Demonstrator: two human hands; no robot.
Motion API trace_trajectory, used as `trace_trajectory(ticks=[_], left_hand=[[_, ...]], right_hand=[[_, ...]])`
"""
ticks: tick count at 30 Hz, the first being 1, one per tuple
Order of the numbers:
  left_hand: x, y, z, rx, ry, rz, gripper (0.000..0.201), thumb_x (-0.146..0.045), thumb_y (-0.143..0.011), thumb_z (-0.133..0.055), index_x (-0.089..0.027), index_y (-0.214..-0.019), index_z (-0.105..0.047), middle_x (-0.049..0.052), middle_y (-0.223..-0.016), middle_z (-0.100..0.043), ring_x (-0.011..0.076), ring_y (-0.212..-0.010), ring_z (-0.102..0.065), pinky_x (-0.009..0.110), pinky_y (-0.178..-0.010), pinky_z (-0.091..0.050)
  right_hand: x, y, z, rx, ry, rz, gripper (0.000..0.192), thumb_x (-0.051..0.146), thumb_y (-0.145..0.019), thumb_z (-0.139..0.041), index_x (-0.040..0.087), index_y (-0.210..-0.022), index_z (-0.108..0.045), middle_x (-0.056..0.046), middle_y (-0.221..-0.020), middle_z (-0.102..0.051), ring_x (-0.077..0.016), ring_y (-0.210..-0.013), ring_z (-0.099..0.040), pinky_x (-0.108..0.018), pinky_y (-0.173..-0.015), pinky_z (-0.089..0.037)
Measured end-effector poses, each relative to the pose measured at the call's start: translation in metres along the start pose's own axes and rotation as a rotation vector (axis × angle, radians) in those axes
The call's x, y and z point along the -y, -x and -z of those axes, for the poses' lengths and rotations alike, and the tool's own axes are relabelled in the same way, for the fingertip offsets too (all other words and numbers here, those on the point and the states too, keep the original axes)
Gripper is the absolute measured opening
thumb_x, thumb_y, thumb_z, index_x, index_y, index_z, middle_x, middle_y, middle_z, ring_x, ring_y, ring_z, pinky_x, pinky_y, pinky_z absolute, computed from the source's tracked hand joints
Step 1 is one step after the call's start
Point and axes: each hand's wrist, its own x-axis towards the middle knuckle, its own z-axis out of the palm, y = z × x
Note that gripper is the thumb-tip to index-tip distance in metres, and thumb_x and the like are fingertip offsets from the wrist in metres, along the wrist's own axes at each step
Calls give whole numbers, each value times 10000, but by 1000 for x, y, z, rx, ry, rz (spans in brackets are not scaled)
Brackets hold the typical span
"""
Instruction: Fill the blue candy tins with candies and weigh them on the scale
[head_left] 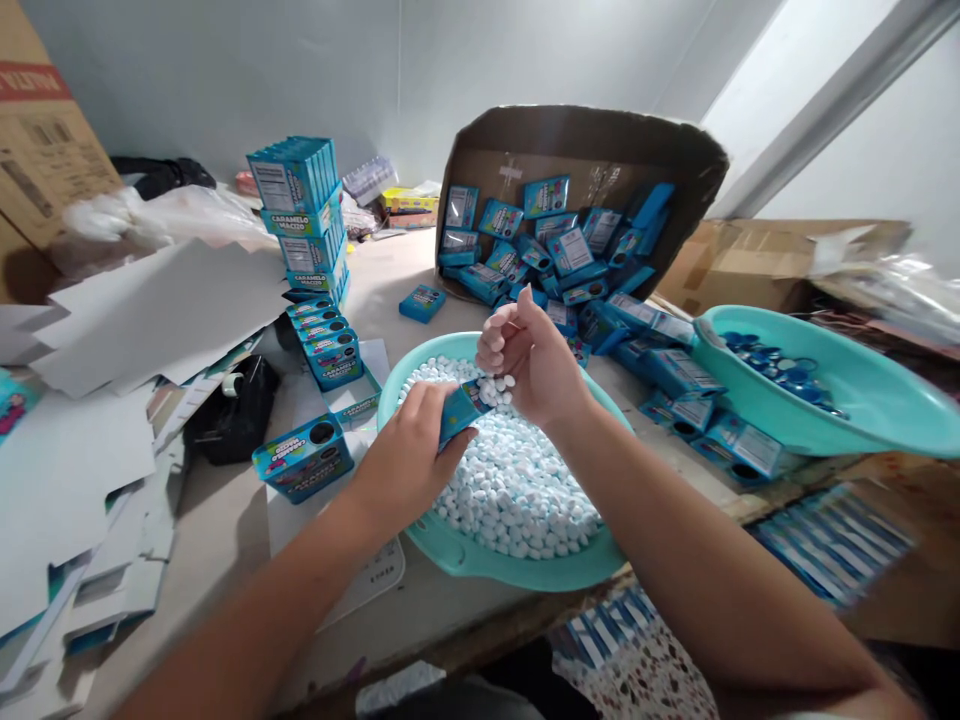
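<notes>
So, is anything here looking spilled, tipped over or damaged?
Yes. The big cardboard box lies tipped on its side, and small blue boxes have slid out of it in a loose heap across the table. The white candies all lie inside the teal basin; none are spilled.

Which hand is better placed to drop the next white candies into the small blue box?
Probably the right hand: cupped, it holds white candies at the mouth of the small blue box, which the left hand grips.
</notes>
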Motion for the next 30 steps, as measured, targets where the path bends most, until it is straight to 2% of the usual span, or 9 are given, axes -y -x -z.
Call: trace_trajectory(ticks=[5,11,13,16,18,26,30], left_hand=[[0,0,0,1,11,1,340,-323,-993,-568,-197,-1298,-485,123,-1282,-610,273,-1262,-575,443,-1067,-493],[-1,-3,3,-74,127,148,263,-339,-961,-611,-202,-1171,-532,107,-1220,-614,277,-1197,-588,446,-1032,-494],[0,-3,3,-118,164,167,245,-336,-964,-601,-202,-1157,-532,97,-1168,-608,273,-1161,-590,443,-1017,-491],[0,-4,2,-165,196,160,201,-318,-969,-589,-207,-1126,-529,79,-1111,-592,261,-1112,-595,427,-992,-492],[1,-3,2,-167,196,153,182,-295,-966,-593,-210,-1111,-524,71,-1100,-585,252,-1099,-595,413,-980,-494],[0,-4,3,-157,185,171,179,-277,-963,-610,-215,-1108,-524,69,-1114,-594,246,-1102,-594,410,-981,-505],[1,-4,2,-152,187,167,226,-289,-952,-629,-208,-1140,-535,93,-1169,-608,270,-1144,-598,428,-994,-509]], right_hand=[[-8,-1,3,-13,109,75,666,857,-758,-614,199,-657,-595,13,-576,-520,-93,-512,-480,-240,-479,-390],[-5,-2,12,-8,320,130,673,866,-728,-629,196,-700,-674,-39,-744,-657,-147,-724,-622,-268,-668,-504],[-1,0,15,46,481,187,640,830,-733,-662,192,-729,-701,-35,-759,-663,-149,-749,-610,-262,-680,-483],[4,3,17,175,674,212,551,731,-771,-718,180,-788,-726,-23,-746,-641,-126,-685,-546,-251,-615,-419],[5,5,17,200,755,243,480,650,-752,-788,175,-788,-733,-23,-767,-632,-116,-662,-516,-253,-590,-391],[5,4,19,193,796,316,385,556,-766,-808,185,-693,-734,-35,-760,-623,-118,-631,-493,-274,-545,-366],[9,7,19,217,816,315,365,535,-739,-837,188,-685,-738,-40,-730,-651,-137,-657,-546,-284,-576,-421]])
